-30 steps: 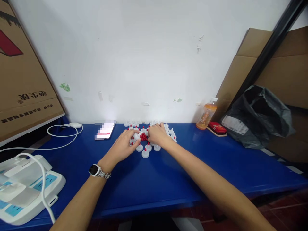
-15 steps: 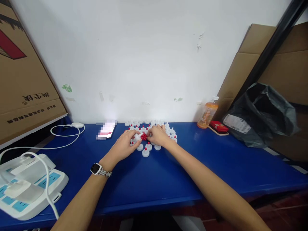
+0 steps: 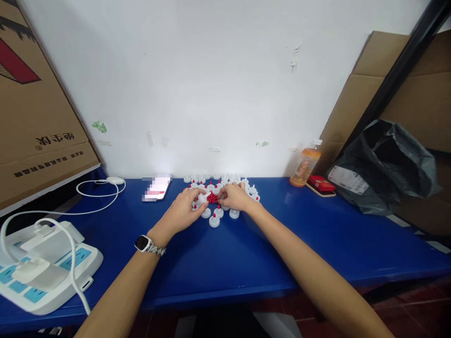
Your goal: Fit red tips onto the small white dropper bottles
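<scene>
My left hand [image 3: 183, 210], with a watch on its wrist, pinches a small white cap [image 3: 202, 197] beside a little heap of red plugs [image 3: 212, 198]. My right hand [image 3: 235, 197] rests at the right of that heap with its fingertips at the red plugs; what they pinch is too small to tell. Around both hands stand several white caps with red tips [image 3: 214, 220] on the blue table [image 3: 225, 263]. More white caps line up behind the hands near the wall.
A phone [image 3: 157, 187] lies left of the caps. White power strips [image 3: 38, 267] with cables sit at the front left, under a cardboard box [image 3: 31, 108]. An orange drink bottle [image 3: 305, 165], a red packet [image 3: 321, 184] and a black bag [image 3: 384, 164] stand at the right.
The view has drifted slightly. Both hands stay at the heap, with only small finger movements.
</scene>
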Demonstrator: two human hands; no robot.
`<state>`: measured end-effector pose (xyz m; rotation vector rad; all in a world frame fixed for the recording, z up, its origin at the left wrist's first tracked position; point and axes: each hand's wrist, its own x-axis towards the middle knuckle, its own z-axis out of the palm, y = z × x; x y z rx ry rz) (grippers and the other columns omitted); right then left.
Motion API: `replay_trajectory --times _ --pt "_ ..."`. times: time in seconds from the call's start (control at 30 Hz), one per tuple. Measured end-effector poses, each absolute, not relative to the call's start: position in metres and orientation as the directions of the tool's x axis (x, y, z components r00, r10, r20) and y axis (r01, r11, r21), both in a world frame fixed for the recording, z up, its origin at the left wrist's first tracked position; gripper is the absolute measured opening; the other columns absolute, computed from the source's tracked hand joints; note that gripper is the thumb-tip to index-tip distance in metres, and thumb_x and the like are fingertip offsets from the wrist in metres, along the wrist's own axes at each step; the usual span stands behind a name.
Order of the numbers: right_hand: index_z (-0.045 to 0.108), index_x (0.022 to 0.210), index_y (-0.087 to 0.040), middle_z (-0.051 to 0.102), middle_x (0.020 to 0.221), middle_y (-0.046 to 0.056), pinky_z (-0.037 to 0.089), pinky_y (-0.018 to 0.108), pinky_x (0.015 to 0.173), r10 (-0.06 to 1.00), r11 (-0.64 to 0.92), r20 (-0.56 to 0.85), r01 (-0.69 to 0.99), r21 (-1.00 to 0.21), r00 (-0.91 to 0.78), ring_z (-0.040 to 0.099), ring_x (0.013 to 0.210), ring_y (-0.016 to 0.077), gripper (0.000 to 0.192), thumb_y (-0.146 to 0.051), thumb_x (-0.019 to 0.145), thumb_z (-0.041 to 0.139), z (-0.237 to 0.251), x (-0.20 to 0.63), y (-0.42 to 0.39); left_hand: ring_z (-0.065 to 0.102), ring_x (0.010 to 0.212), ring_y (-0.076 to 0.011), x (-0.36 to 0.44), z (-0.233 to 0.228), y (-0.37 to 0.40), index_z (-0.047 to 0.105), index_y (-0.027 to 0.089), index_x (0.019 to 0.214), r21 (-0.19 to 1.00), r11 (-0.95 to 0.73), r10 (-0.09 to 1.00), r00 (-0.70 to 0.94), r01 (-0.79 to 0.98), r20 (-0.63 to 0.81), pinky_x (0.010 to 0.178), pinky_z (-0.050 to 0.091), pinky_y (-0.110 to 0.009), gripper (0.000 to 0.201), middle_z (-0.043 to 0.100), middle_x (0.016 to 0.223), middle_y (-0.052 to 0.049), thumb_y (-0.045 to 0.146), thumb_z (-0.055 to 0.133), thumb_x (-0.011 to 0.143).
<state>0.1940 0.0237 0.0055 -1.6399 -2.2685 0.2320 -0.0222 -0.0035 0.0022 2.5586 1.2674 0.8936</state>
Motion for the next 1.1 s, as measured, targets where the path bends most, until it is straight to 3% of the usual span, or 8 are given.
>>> replay_trajectory --times 0.2,0.37,0.47,0.53,0.63,0.7,0.83,1.1 --pt "0.077 0.082 -0.024 0.073 0.08 0.001 0.027 0.037 0.089 0.942 0.335 0.154 0.873 -0.355 -0.299 0.059 0.086 0.0198 0.015 -0.036 0.078 0.068 0.002 0.194 0.029 0.058 0.095 -0.0236 -0.021 0.003 -0.004 0.06 0.023 0.114 0.377 -0.642 0.756 0.471 0.668 0.454 0.087 0.047 -0.04 0.031 0.066 0.103 -0.006 0.042 0.051 0.092" --pt "0.075 0.078 -0.023 0.071 0.077 0.0 0.028 0.038 0.091 0.937 0.347 0.153 0.875 -0.338 -0.313 0.06 0.087 0.0201 0.009 -0.029 0.078 0.068 0.002 0.191 0.032 0.058 0.096 -0.0236 -0.021 0.003 -0.004 0.06 0.023 0.114 0.385 -0.634 0.764 0.465 0.67 0.448 0.089 0.047 -0.04 0.031 0.066 0.104 -0.005 0.043 0.051 0.092" --pt "0.073 0.076 -0.02 0.072 0.084 0.002 0.033 0.037 0.09 0.92 0.385 0.243 0.834 -0.395 -0.309 0.06 0.093 0.0214 0.01 -0.027 0.079 0.066 0.007 0.193 0.028 0.058 0.097 -0.0239 -0.021 0.004 -0.005 0.06 0.023 0.114 0.391 -0.626 0.77 0.458 0.674 0.443 0.089 0.047 -0.04 0.032 0.066 0.105 -0.005 0.044 0.051 0.092" --pt "0.071 0.079 -0.018 0.072 0.088 0.004 0.039 0.033 0.084 0.9 0.429 0.332 0.717 -0.55 -0.283 0.062 0.089 0.0191 0.012 -0.028 0.081 0.064 0.01 0.195 0.024 0.058 0.098 -0.0241 -0.021 0.005 -0.006 0.06 0.023 0.115 0.393 -0.624 0.773 0.457 0.675 0.44 0.089 0.047 -0.041 0.033 0.066 0.104 -0.006 0.045 0.05 0.093" --pt "0.068 0.082 -0.016 0.07 0.078 0.003 0.046 0.028 0.069 0.899 0.431 0.365 0.349 -0.832 -0.24 0.063 0.071 0.0152 0.018 -0.035 0.081 0.066 0.012 0.192 0.017 0.059 0.098 -0.0241 -0.021 0.005 -0.007 0.059 0.023 0.118 0.397 -0.624 0.773 0.459 0.673 0.439 0.09 0.047 -0.041 0.035 0.065 0.105 -0.006 0.046 0.049 0.094" --pt "0.066 0.081 -0.017 0.068 0.07 0.001 0.048 0.028 0.064 0.904 0.389 0.353 0.116 -0.914 -0.242 0.062 0.064 0.0145 0.025 -0.041 0.076 0.071 0.01 0.187 0.014 0.059 0.1 -0.024 -0.02 0.005 -0.007 0.057 0.022 0.12 0.401 -0.636 0.764 0.464 0.66 0.448 0.091 0.047 -0.041 0.036 0.065 0.109 -0.007 0.047 0.046 0.095" --pt "0.068 0.078 -0.017 0.069 0.068 0.001 0.049 0.027 0.062 0.915 0.329 0.342 -0.095 -0.94 -0.214 0.06 0.06 0.0126 0.034 -0.048 0.068 0.079 0.006 0.179 0.011 0.058 0.106 -0.0244 -0.019 0.005 -0.009 0.054 0.023 0.128 0.402 -0.655 0.748 0.476 0.64 0.461 0.093 0.048 -0.041 0.04 0.063 0.117 -0.008 0.046 0.042 0.098" --pt "0.073 0.078 -0.017 0.067 0.066 0.0 0.045 0.025 0.06 0.93 0.314 0.331 -0.123 -0.941 -0.158 0.056 0.059 0.0112 0.035 -0.049 0.066 0.08 0.01 0.179 0.006 0.055 0.114 -0.0254 -0.018 0.006 -0.011 0.05 0.022 0.134 0.401 -0.672 0.733 0.487 0.622 0.474 0.101 0.045 -0.043 0.043 0.062 0.123 -0.009 0.045 0.039 0.099"
